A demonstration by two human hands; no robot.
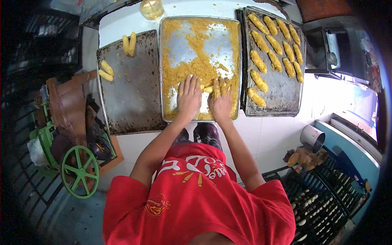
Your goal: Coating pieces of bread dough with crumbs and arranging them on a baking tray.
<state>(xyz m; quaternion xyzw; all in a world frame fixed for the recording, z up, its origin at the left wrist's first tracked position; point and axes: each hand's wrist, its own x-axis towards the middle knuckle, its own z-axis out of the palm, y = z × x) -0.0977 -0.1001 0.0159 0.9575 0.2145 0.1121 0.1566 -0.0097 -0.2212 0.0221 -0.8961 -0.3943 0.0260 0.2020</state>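
A metal sheet pan point(180, 50) coated with yellow-orange crumbs point(196, 65) lies before me. My left hand point(189, 96) is palm down over its near half, fingers extended and close together. To its right, my right hand point(221, 99) is also palm down, with crumbs stuck to its fingers. Part of a yellow dough piece point(208, 89) shows between the hands, against the right fingers. What lies under the palms and fingers is hidden. Bare metal shows through the crumbs in several patches.
On the left, a dark baking tray point(133, 98) bears two pairs of smooth yellow dough sticks point(132, 43). Crumb-coated sticks point(256, 97) lie in rows on stacked trays point(280, 98) at right. A glass jar point(152, 9) stands behind. A green handwheel machine point(80, 172) is at lower left.
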